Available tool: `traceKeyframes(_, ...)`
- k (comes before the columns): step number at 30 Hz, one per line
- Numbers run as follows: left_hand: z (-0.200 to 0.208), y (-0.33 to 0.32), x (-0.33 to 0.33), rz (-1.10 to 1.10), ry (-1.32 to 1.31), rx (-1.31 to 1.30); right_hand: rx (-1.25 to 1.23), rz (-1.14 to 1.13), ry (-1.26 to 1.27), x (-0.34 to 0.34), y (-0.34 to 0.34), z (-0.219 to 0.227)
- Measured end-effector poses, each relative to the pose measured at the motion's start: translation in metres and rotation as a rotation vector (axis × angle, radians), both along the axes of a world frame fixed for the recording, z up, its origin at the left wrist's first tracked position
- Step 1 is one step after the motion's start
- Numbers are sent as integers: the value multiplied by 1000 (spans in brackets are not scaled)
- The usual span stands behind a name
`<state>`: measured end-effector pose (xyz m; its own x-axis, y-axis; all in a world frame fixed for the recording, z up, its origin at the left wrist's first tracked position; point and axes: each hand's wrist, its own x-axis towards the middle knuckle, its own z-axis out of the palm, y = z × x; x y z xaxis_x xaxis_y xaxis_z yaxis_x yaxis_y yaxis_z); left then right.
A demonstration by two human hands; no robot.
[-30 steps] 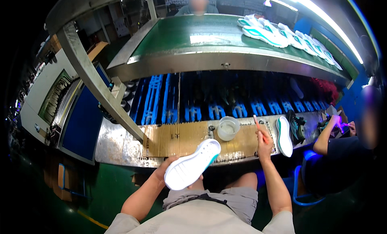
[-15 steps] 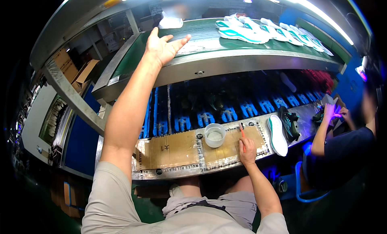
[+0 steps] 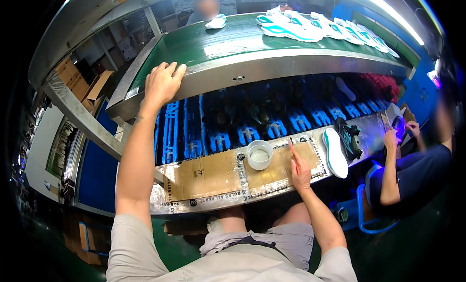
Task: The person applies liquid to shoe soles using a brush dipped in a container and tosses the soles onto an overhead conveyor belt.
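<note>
My left hand is at the metal front edge of the raised green conveyor, fingers loosely bent and nothing in them. In my right hand is a slim orange-handled brush, its tip pointing away from me over a cardboard sheet. Left of it stands a translucent round bowl with whitish contents. A white and teal shoe sole lies to the right of my right hand, beside a dark shoe upper. On the conveyor's far side rests a white shoe sole.
Several white and teal soles line the conveyor's right part. Blue holders run in a row below it. Flattened cardboard covers the bench's left part. A co-worker sits at right, hands on an item; another person is beyond the conveyor.
My left hand has drawn back from over the conveyor to its front edge, fingers no longer spread. The far white sole lies farther away. My right hand has shifted slightly with the brush.
</note>
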<state>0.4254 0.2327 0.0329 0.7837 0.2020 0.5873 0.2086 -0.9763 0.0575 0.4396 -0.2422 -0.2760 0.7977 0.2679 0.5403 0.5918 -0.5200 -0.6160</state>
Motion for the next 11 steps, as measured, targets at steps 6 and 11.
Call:
traceKeyframes(6,-4,1,-2,54,0,63,53,99,-90,-11,36,63)
traceKeyframes(11,-6,2,-1,81,-30,94,-135,259,-226,-17,71,84)
